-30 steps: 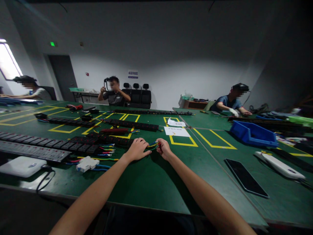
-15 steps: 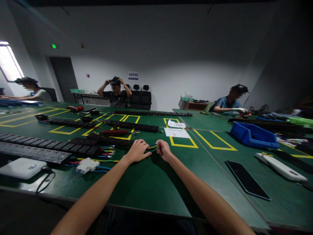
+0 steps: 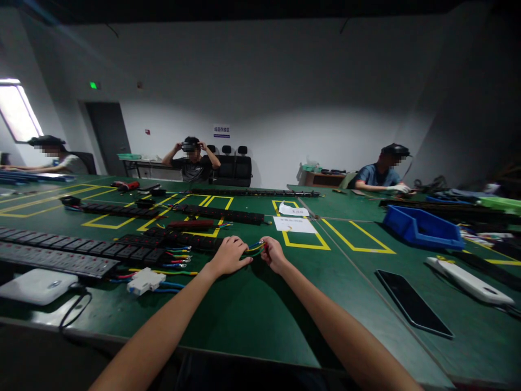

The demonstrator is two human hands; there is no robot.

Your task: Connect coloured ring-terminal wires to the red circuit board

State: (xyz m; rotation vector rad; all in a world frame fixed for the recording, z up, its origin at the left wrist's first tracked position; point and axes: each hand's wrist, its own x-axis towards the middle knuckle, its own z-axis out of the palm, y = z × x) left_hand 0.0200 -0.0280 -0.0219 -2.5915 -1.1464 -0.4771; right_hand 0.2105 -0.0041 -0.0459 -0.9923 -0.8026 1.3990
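Both my arms reach out over the green table (image 3: 244,309). My left hand (image 3: 228,255) is closed over the end of a black socket strip (image 3: 179,239), where a small bunch of coloured wires (image 3: 255,247) comes out. My right hand (image 3: 273,254) pinches the free ends of those wires, a few centimetres right of the left hand. Blue, yellow and green wire ends show between the two hands.
More socket strips (image 3: 52,260) with loose wires and a white connector block (image 3: 144,281) lie at left. A white box (image 3: 36,286), a black phone (image 3: 413,304), a white strip (image 3: 468,281) and a blue bin (image 3: 421,227) lie around. Three people sit across the tables.
My hands have stayed on the wires, hardly moving. The person across the table has raised both hands to the headset. The view has tilted slightly up.
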